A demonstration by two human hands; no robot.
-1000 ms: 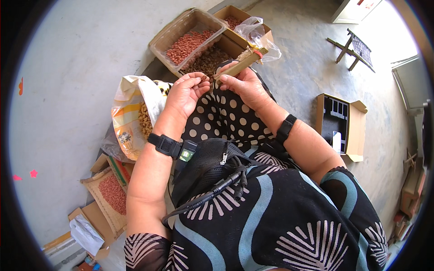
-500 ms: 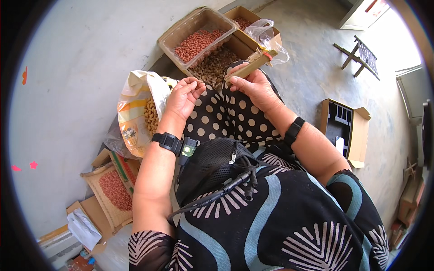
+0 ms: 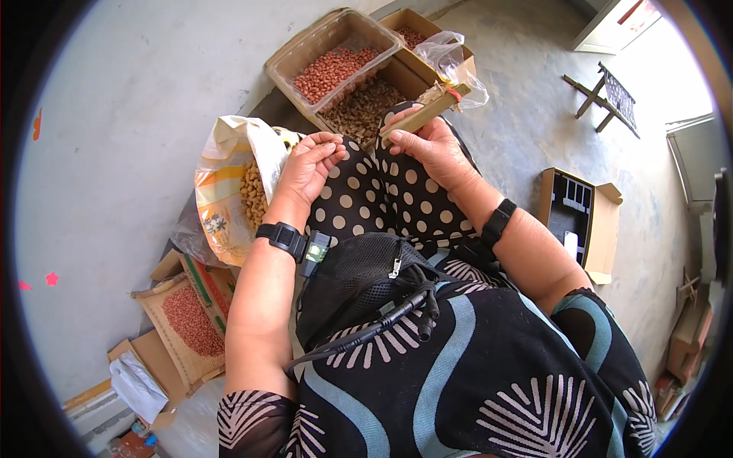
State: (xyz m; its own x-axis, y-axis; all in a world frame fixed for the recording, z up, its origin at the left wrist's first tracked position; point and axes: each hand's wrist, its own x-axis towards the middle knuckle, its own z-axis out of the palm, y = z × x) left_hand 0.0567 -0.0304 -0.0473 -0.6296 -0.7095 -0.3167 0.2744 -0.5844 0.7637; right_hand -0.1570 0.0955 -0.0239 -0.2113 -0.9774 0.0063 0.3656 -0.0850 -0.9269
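1. At the lap, a wooden strip tool [image 3: 435, 109] is gripped in the right hand [image 3: 431, 149], the thumb laid along its near end and the fingers wrapped beneath; a red tie [image 3: 455, 95] is seen at the far end.

2. The left hand [image 3: 307, 164] is held just apart from the tool, above the dotted trousers [image 3: 347, 195]. Its fingers are curled in toward the thumb; whether a small piece is pinched there cannot be told.

3. Unshelled peanuts [image 3: 253, 192] are contained in a white bag [image 3: 217, 187], its mouth opened close beside the left forearm. Should the bag be knocked by that forearm, its contents could be spilled.

4. Red kernels [image 3: 332, 74] are gathered in a clear plastic tub [image 3: 347, 32], and broken shells [image 3: 363, 107] are heaped in the cardboard box [image 3: 413, 74] alongside. With the two set so close, kernels could be lost among shells by a careless drop.

5. Near the tool's far end, a crumpled clear bag [image 3: 443, 50] is draped over the boxes; it could be snagged by a wide swing of the wood.

6. Fingertips could be nipped, it is judged, if they were brought under the tool as pressure was applied.
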